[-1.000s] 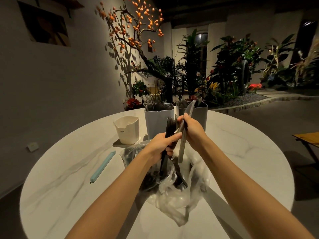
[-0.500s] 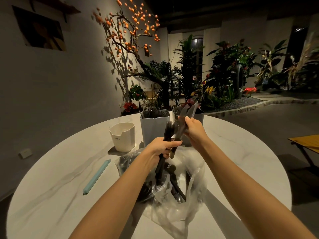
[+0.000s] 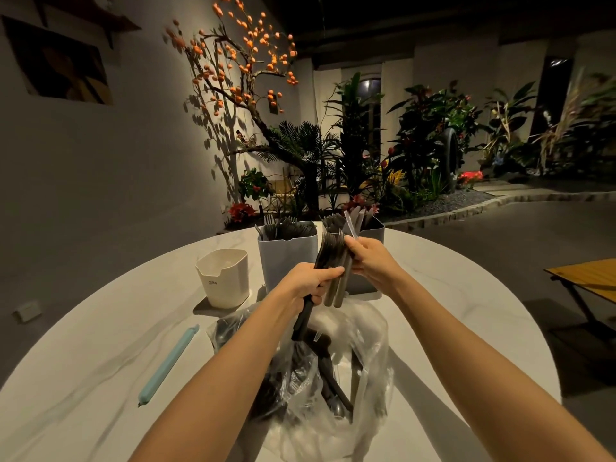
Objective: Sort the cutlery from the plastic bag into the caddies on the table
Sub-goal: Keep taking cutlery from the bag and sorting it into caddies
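Fingers [image 3: 328, 273] of the left hand [image 3: 308, 283] were curled tight around a bunch of dark forks [image 3: 328, 248], tines up, handles poking out below the fist. The right hand [image 3: 368, 258] was right next to it, fingers pinching a couple of grey knives [image 3: 343, 281] out of the same cluster, plus what looked like a clear plastic piece sticking up (hard to tell in that light). So both hands were clamped on cutlery, held up over the plastic bag [image 3: 333, 378] and just in front of the caddies.

Progress-wise, I'd call it somewhere past the middle. The left grey caddy [image 3: 286, 258] already had a crowd of forks standing in it, and the right grey caddy [image 3: 370, 228], partly hidden behind the hands, had dark pieces showing at its rim too, though I couldn't make out what kind. The white caddy [image 3: 224, 278] off to the left looked like it had nothing sticking out of it.

What's left: the handful being split up, and the bag still had dark handles and at least one spoon-ish thing sitting in the bottom. It lay crumpled open on the table [image 3: 466, 311], closest to the person. A light blue bag clip [image 3: 170, 365] lay on the table to its left.
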Motion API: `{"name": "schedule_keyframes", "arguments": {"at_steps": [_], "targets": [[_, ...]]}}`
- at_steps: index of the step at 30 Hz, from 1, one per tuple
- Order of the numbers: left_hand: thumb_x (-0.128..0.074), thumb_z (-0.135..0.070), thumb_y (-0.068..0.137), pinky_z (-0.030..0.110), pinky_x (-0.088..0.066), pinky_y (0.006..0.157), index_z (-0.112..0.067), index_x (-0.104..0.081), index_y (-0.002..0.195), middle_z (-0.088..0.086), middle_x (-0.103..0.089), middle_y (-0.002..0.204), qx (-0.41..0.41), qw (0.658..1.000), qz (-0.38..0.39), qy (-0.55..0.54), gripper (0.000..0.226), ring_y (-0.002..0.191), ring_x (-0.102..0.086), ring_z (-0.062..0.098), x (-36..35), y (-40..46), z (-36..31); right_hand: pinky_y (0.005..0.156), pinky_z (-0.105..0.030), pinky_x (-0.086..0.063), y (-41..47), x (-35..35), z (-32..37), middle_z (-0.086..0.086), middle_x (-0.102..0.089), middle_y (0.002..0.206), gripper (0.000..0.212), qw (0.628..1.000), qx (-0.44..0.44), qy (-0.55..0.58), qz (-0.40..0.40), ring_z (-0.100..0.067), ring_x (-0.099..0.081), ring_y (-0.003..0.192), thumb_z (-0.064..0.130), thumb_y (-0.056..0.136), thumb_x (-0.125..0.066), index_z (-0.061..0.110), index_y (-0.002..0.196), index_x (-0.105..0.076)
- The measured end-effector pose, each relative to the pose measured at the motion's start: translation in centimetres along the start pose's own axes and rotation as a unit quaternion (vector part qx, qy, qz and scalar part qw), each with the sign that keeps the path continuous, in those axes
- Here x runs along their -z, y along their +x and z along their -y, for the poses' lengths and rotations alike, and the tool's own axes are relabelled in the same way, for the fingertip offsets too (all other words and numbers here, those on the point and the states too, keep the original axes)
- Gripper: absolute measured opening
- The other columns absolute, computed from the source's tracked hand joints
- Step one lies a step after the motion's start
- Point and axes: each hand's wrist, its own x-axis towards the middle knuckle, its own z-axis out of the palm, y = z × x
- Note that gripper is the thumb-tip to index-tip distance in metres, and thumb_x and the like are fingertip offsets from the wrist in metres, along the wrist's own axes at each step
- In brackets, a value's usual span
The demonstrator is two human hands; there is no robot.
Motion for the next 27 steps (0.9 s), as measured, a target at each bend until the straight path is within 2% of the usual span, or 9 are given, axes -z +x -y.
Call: {"name": "schedule_keyframes", "arguments": {"at_steps": [4, 7, 9, 13, 18, 21, 24, 27], "targets": [[-0.066, -0.025, 0.091, 0.02, -0.026, 0.042, -0.013, -0.053, 0.065, -0.002, -0.038, 0.052, -0.019, 1.0, -0.022, -0.01, 0.031, 0.039, -0.033, 0.008, -0.6, 0.8, -0.4, 0.044, -0.018, -0.028, 0.6, 0.9, 0.2, 0.003, -0.04, 0.05, 0.035, 0.999, -0.006, -0.017, -0.033, -0.008, -0.034, 0.044, 0.028, 0.102, -0.042, 0.012, 0.073, -0.053], [-0.064, -0.03, 0.093, 0.021, -0.027, 0.043, -0.008, -0.064, 0.082, -0.004, -0.039, 0.052, -0.045, 0.994, -0.102, -0.011, 0.024, 0.042, -0.033, 0.009, -1.2, 1.6, -0.9, 0.041, -0.018, -0.028, 1.6, 1.3, 0.1, -0.002, -0.044, 0.053, 0.036, 0.99, -0.006, -0.013, -0.139, -0.009, -0.037, 0.046, 0.022, 0.102, -0.04, 0.013, 0.072, -0.056], [-0.061, -0.028, 0.095, 0.022, -0.028, 0.042, -0.008, -0.064, 0.091, -0.004, -0.04, 0.055, -0.056, 0.99, -0.124, -0.032, 0.021, 0.043, -0.032, 0.01, -1.4, 2.2, -1.2, 0.041, -0.017, -0.03, 2.2, 1.7, 0.3, -0.003, -0.046, 0.06, 0.034, 0.976, -0.019, 0.012, -0.218, -0.01, -0.041, 0.051, 0.024, 0.102, -0.04, 0.012, 0.072, -0.053], [-0.057, -0.026, 0.097, 0.022, -0.025, 0.045, -0.009, -0.062, 0.095, -0.002, -0.038, 0.062, -0.058, 0.988, -0.13, -0.066, 0.018, 0.049, -0.028, 0.01, -1.7, 3.1, -1.8, 0.043, -0.019, -0.039, 2.9, 2.4, 0.7, -0.004, -0.052, 0.067, 0.025, 0.947, -0.004, 0.105, -0.303, -0.011, -0.046, 0.049, 0.028, 0.103, -0.042, 0.005, 0.097, -0.049], [-0.057, -0.02, 0.096, 0.021, -0.026, 0.043, -0.008, -0.062, 0.099, -0.001, -0.038, 0.062, -0.049, 0.987, -0.133, -0.082, 0.013, 0.048, -0.028, 0.009, -1.9, 4.0, -2.1, 0.051, -0.025, -0.044, 3.8, 2.7, 0.9, -0.004, -0.055, 0.071, 0.024, 0.926, 0.028, 0.097, -0.363, -0.013, -0.05, 0.051, 0.03, 0.104, -0.037, 0.009, 0.097, -0.046], [-0.06, -0.014, 0.093, 0.021, -0.026, 0.042, -0.009, -0.058, 0.096, -0.001, -0.038, 0.06, -0.039, 0.987, -0.126, -0.091, 0.006, 0.046, -0.028, 0.01, -2.0, 4.7, -2.2, 0.063, -0.032, -0.049, 4.5, 2.7, 1.0, 0.003, -0.054, 0.073, 0.024, 0.914, 0.053, 0.047, -0.399, -0.008, -0.053, 0.059, 0.03, 0.104, -0.038, 0.009, 0.097, -0.048], [-0.059, -0.013, 0.093, 0.021, -0.027, 0.042, -0.012, -0.057, 0.09, -0.001, -0.038, 0.058, -0.033, 0.988, -0.115, -0.096, 0.004, 0.045, -0.028, 0.009, -1.8, 5.2, -2.3, 0.074, -0.031, -0.047, 4.8, 2.6, 1.0, 0.009, -0.051, 0.075, 0.03, 0.902, 0.082, -0.029, -0.422, -0.002, -0.052, 0.063, 0.029, 0.104, -0.038, 0.003, 0.108, -0.053], [-0.058, -0.013, 0.094, 0.021, -0.026, 0.042, -0.011, -0.057, 0.092, -0.001, -0.038, 0.059, -0.037, 0.989, -0.105, -0.097, 0.003, 0.045, -0.028, 0.009, -1.6, 5.8, -2.2, 0.073, -0.036, -0.047, 5.2, 2.3, 0.9, 0.002, -0.06, 0.081, 0.033, 0.9, 0.093, -0.095, -0.414, -0.019, -0.062, 0.078, 0.031, 0.104, -0.037, 0.003, 0.111, -0.053]]}}
